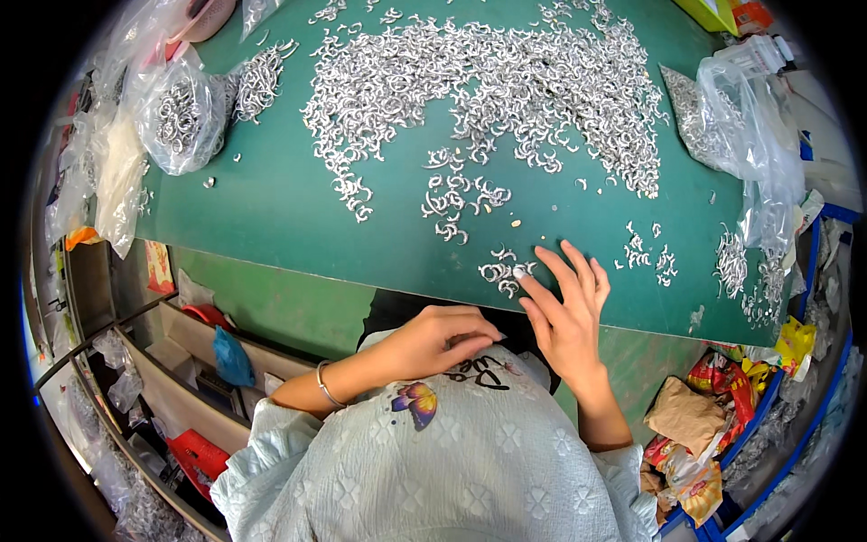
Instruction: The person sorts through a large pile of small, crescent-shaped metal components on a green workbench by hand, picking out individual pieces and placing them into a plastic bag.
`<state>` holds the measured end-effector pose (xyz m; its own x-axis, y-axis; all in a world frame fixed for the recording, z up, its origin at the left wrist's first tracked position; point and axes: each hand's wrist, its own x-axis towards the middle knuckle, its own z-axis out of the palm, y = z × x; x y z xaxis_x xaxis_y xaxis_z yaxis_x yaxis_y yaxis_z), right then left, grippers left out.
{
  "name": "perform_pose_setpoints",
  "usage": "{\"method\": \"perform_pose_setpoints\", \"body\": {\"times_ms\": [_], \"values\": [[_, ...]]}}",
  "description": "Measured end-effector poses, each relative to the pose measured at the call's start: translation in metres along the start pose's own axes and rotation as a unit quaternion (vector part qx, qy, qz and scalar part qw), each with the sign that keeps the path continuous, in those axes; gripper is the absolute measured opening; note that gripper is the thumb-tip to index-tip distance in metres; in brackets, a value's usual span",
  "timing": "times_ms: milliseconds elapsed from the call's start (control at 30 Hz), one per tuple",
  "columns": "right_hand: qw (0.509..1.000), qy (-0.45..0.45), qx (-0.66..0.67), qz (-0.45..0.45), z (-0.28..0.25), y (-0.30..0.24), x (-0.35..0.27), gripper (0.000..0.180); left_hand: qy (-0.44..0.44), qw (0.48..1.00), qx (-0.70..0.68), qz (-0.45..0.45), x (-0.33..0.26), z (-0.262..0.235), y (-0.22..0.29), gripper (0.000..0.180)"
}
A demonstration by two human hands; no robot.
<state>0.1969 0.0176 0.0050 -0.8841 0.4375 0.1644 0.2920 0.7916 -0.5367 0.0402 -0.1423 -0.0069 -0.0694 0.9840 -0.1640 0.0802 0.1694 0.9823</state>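
Note:
Many small silvery curved metal pieces lie spread in a wide heap over the green table. My right hand is over the near edge, its fingers spread, with a fingertip at a small cluster of curved pieces. My left hand stays low in front of my body, just off the table's edge. Its fingers are curled together toward the thumb, and whatever they may hold is hidden. A looser group of pieces lies between the heap and the cluster.
Plastic bags of metal pieces stand at the left and right. Small piles lie near the right edge. Left below are open drawers; right below, a blue-framed rack and snack-like packets.

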Motion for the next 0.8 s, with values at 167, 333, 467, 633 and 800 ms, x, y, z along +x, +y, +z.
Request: {"method": "perform_pose_setpoints", "body": {"times_ms": [167,333,467,633,800], "values": [[1.0,0.021,-0.006,0.015,-0.002,0.002,-0.003,0.029,0.163,0.929,0.293,0.159,0.025,-0.004,0.007,0.03],[0.999,-0.021,-0.031,0.002,0.001,-0.006,0.001,0.031,0.202,0.916,0.326,0.12,0.033,-0.004,0.004,0.03],[1.0,0.006,-0.012,0.021,-0.003,-0.001,-0.004,0.031,0.227,0.913,0.316,0.122,0.03,-0.005,0.003,0.029],[0.999,-0.04,-0.022,0.015,0.002,-0.006,-0.003,0.038,0.212,0.912,0.331,0.117,0.032,0.001,0.005,0.029],[0.999,-0.044,-0.023,0.016,-0.005,0.0,-0.013,0.039,0.211,0.909,0.336,0.128,0.032,0.001,0.004,0.028]]}}
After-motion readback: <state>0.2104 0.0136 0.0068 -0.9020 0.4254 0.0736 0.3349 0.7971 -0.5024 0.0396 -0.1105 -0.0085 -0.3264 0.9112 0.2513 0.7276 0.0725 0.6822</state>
